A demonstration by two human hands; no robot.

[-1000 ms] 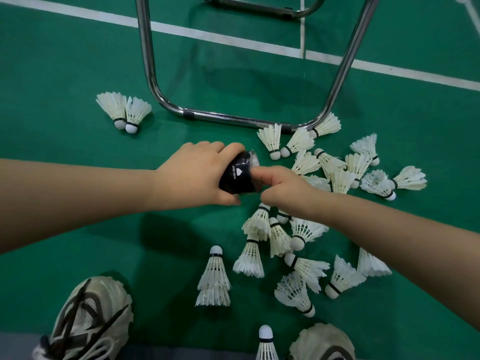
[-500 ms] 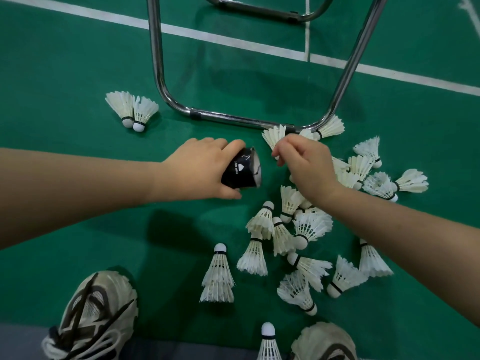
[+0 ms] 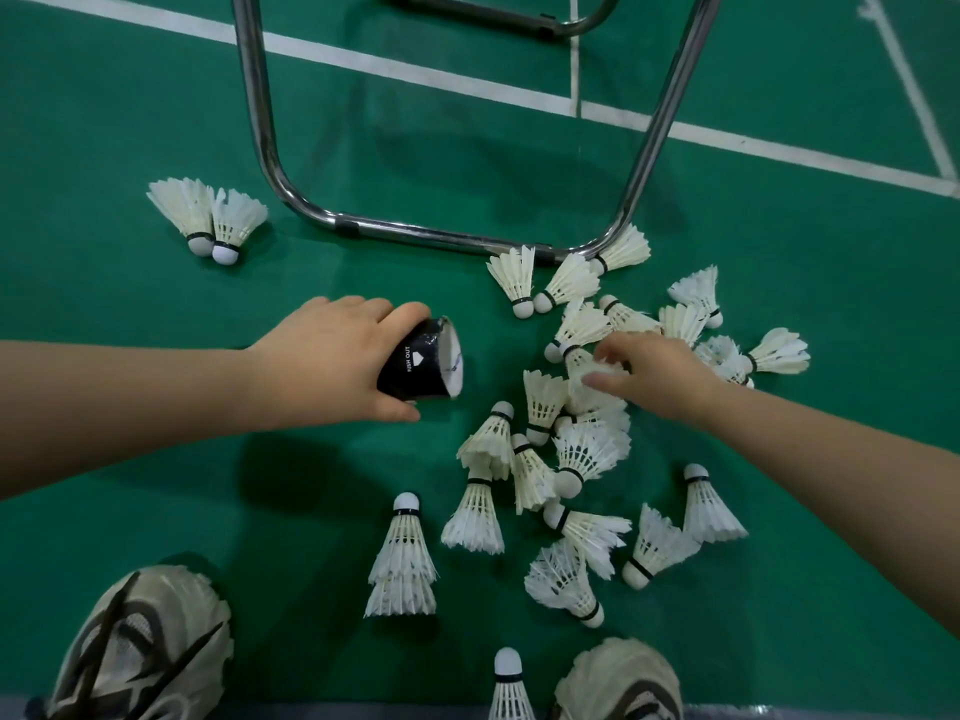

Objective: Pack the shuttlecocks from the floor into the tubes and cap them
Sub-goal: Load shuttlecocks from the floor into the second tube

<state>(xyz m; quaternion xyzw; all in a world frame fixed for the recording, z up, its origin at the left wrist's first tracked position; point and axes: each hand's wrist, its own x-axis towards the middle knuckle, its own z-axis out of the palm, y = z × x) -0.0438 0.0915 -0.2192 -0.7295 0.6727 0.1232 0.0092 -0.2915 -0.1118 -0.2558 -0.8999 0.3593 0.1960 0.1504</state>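
My right hand (image 3: 660,376) has dropped from beside the chair frame (image 3: 452,236) to middle right, its thumb and fingers narrowed in a pinch on the feathers of one shuttlecock (image 3: 584,363), while my left hand (image 3: 332,366) at centre stays wrapped round the black tube (image 3: 415,366), its mouth facing the pile. I judge us early on: the loose shuttlecocks (image 3: 571,459) still litter centre right, a pair (image 3: 208,220) lies apart upper left, and I see no cap. The chair frame crowds those at upper centre, and my shoes (image 3: 140,646) hem the bottom ones.
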